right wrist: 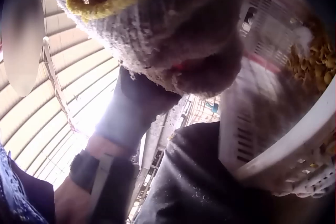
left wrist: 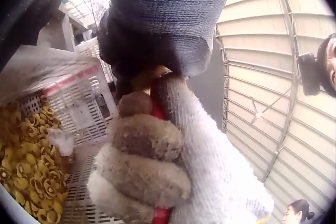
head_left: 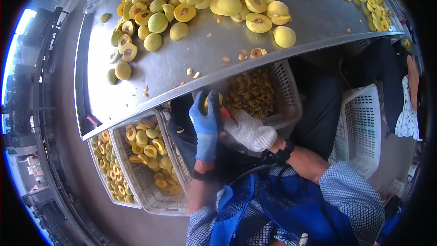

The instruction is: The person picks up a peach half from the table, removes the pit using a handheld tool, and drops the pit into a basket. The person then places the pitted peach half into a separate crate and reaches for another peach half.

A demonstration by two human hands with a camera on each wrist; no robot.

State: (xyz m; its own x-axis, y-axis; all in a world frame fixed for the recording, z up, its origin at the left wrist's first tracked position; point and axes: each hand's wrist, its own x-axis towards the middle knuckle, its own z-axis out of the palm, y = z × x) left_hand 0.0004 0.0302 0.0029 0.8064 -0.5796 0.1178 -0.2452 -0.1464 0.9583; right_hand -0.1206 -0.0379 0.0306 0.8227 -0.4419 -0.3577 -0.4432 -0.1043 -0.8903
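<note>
My left hand [head_left: 205,116], in a blue glove with dark palm and fingers, holds a yellow peach piece [head_left: 220,99] just off the table's front edge. Most of that piece is hidden by the fingers. My right hand [head_left: 250,130], in a white knit glove, grips a red-handled tool [left wrist: 157,109] against the peach. The working end of the tool is hidden between the hands. In the left wrist view, the white-gloved fingers [left wrist: 142,134] curl round the red handle. Below and beyond the hands stands a basket [head_left: 291,86] of brownish-yellow cut-out pieces.
The metal table [head_left: 218,54] bears a heap of halved peaches [head_left: 182,11], with small scraps near its front edge. Crates of halves [head_left: 152,146] stand at the left. A white crate [head_left: 364,127] is at the right, near another person's leg [head_left: 384,82].
</note>
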